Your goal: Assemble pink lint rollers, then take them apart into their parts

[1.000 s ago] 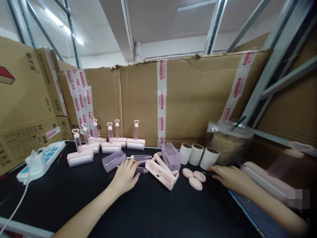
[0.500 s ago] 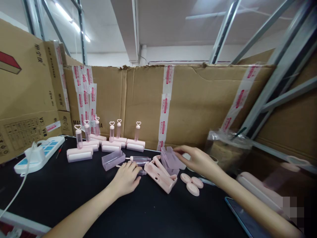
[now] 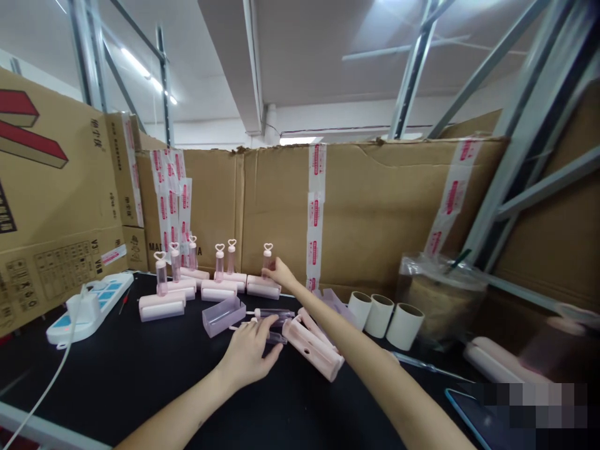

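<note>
My right hand [image 3: 280,275] reaches to the back of the table, its fingers closed around the clear tube handle of the rightmost pink lint roller [image 3: 263,287], which stands upright with a heart-shaped loop on top. My left hand [image 3: 246,355] lies low, fingers apart, over loose clear handles [image 3: 274,314]. Beside them, an opened pink roller casing [image 3: 312,350] rests partly under my right forearm. A translucent lilac cover [image 3: 224,317] sits behind my left hand. More lilac covers [image 3: 335,303] are partly hidden by the right arm.
Several assembled lint rollers [image 3: 162,306] stand along the back left. White paper rolls [image 3: 405,326] and a bagged brown container [image 3: 443,300] are at right. A power strip [image 3: 89,309], a phone [image 3: 482,415] and a cardboard wall [image 3: 272,200] border the work area.
My right hand has moved left from the lilac covers to the rightmost standing lint roller. The white rolls now show, and the forearm covers the pink discs. My left hand stays near the handles.
</note>
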`<action>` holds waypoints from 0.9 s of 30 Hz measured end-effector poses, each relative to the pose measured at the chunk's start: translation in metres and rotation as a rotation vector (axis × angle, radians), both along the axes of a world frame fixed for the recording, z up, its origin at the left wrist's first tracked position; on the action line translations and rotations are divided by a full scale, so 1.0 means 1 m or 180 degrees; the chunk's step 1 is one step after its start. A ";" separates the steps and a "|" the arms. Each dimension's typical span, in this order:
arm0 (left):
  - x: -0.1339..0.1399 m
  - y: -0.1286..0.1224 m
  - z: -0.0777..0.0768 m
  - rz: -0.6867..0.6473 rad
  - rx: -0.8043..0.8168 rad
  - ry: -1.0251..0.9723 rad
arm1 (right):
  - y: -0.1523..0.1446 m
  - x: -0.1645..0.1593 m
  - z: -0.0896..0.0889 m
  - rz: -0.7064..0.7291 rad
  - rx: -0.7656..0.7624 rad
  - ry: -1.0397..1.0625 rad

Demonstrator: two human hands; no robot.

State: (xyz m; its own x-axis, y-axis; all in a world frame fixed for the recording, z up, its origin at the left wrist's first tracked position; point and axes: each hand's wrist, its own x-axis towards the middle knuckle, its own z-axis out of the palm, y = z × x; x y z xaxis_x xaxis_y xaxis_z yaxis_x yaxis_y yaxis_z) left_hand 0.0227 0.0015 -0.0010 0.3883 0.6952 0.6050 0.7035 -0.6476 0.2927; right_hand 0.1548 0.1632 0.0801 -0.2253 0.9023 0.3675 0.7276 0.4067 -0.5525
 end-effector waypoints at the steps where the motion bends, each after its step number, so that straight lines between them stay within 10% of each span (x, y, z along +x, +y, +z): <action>1: 0.001 -0.001 0.000 -0.0125 -0.0299 -0.0330 | -0.003 0.001 0.001 -0.0057 0.0068 -0.0043; 9: 0.010 0.001 0.017 -0.1251 -0.2319 -0.2321 | -0.098 0.020 0.026 0.0202 0.1210 -0.0305; 13: 0.008 -0.012 0.035 -0.2198 -0.3258 -0.3519 | -0.172 0.028 0.012 0.0717 0.1656 -0.0788; 17: 0.012 -0.024 0.036 -0.2595 -0.3783 -0.3538 | -0.220 0.038 -0.010 0.1186 0.3144 -0.2006; 24: 0.007 -0.023 0.033 -0.1865 -0.3310 -0.2827 | -0.240 0.069 -0.008 0.1626 0.2161 -0.1190; 27: -0.003 -0.019 0.037 -0.1416 -0.2688 -0.1915 | -0.236 0.084 -0.009 0.1035 0.2162 -0.0224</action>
State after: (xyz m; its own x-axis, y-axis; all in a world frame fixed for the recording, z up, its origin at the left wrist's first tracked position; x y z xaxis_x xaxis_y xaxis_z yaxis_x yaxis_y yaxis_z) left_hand 0.0193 -0.0179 0.0355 0.5075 0.8429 0.1788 0.0566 -0.2397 0.9692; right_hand 0.2388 -0.0730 0.0716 -0.4850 0.3666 0.7940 0.5372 0.8413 -0.0604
